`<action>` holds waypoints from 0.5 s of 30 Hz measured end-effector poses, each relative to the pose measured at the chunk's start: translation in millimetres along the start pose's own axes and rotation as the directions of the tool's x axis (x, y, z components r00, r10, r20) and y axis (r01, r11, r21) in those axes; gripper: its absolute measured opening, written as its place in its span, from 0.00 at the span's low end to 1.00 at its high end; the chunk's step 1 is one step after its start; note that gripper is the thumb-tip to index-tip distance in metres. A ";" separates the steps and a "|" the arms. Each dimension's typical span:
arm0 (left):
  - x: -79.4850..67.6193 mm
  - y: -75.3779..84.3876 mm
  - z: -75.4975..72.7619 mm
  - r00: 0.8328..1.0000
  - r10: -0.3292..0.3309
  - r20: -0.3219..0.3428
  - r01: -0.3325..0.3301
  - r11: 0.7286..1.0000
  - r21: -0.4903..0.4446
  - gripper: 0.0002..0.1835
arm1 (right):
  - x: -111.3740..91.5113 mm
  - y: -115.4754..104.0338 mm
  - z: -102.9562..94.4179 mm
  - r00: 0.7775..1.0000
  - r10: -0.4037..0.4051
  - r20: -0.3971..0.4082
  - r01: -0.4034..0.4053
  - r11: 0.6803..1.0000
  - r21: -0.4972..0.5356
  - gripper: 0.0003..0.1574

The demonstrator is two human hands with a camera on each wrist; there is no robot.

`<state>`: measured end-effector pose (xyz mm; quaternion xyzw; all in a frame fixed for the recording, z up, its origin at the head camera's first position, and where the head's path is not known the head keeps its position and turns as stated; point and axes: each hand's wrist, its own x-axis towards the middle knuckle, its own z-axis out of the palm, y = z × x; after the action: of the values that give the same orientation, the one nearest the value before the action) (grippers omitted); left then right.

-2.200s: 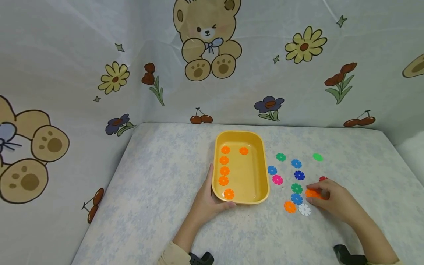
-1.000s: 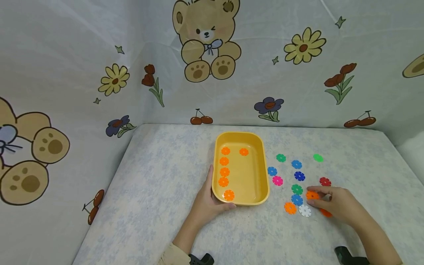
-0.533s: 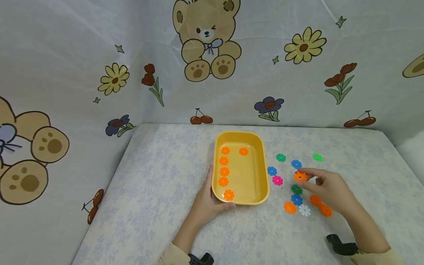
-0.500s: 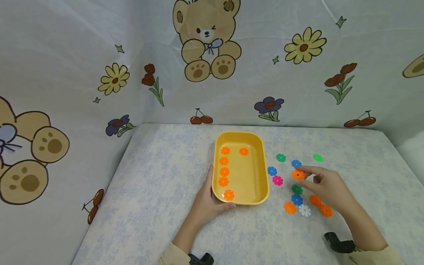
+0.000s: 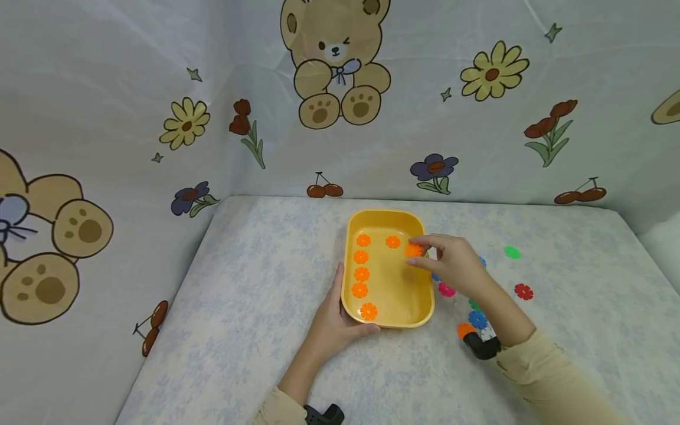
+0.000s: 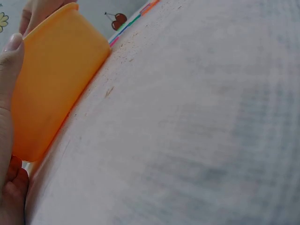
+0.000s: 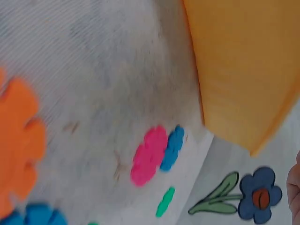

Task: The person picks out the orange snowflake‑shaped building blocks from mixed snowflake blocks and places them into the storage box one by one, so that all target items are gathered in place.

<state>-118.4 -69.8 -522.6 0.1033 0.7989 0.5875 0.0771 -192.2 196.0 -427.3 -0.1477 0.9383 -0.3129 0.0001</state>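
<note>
A yellow rectangular tray [image 5: 395, 289] lies on the table with several orange flower-shaped discs in it, most in a column along its left side, such as one orange disc [image 5: 368, 311] near the front. My left hand [image 5: 330, 324] grips the tray's front left corner, thumb on the front rim; the left wrist view shows the thumb against the tray wall [image 6: 56, 79]. Over the tray's right side, my right hand [image 5: 459, 262] pinches another orange flower-shaped disc [image 5: 412, 250] between thumb and fingers. The right wrist view shows mostly table and tray wall.
Right of the tray lie loose discs: pink [image 5: 446, 289], red [image 5: 523, 291], light green [image 5: 512, 252], blue [image 5: 477, 319] and orange [image 5: 464, 330]. My right forearm and sleeve [image 5: 552, 372] cover part of them. A patterned cloth wall [image 5: 372, 159] stands behind the table.
My right hand has carried the pinched orange disc leftward from among the loose discs to over the tray. Its forearm now hides some loose pieces. My left hand keeps its grip on the tray.
</note>
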 end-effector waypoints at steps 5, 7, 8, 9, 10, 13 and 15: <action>0.5 1.1 -1.0 1.000 0.001 0.001 -0.001 1.000 0.007 0.70 | 20.6 -13.0 17.7 0.996 -0.021 0.089 0.032 0.991 -0.132 0.28; 0.1 1.4 -1.4 1.000 0.002 0.001 -0.002 1.000 0.014 0.70 | 27.1 -17.1 24.0 0.993 -0.036 0.109 0.057 0.978 -0.200 0.28; 0.0 1.5 -1.6 1.000 -0.001 0.000 0.001 1.000 0.017 0.70 | 30.0 -19.3 27.0 0.992 -0.038 0.121 0.065 0.971 -0.229 0.27; -0.1 1.5 -1.7 1.000 -0.002 0.000 0.002 1.000 0.019 0.70 | 32.9 -21.1 29.7 0.990 -0.040 0.133 0.072 0.965 -0.252 0.26; -0.2 1.5 -1.8 1.000 -0.003 0.000 0.003 1.000 0.020 0.70 | 35.4 -22.7 32.3 0.988 -0.039 0.146 0.078 0.960 -0.270 0.25; -0.3 1.3 -1.8 1.000 -0.004 0.001 0.004 1.000 0.019 0.70 | 41.7 -26.1 39.1 0.983 -0.046 0.179 0.100 0.947 -0.307 0.22; -0.4 1.3 -1.9 1.000 -0.004 0.004 0.004 1.000 0.017 0.70 | 44.8 -27.0 42.3 0.981 -0.054 0.186 0.113 0.940 -0.321 0.19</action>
<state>-118.4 -71.3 -520.8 0.1038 0.8038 0.5804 0.0791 -223.6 138.3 -441.4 -0.2121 0.9666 -0.1370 0.0441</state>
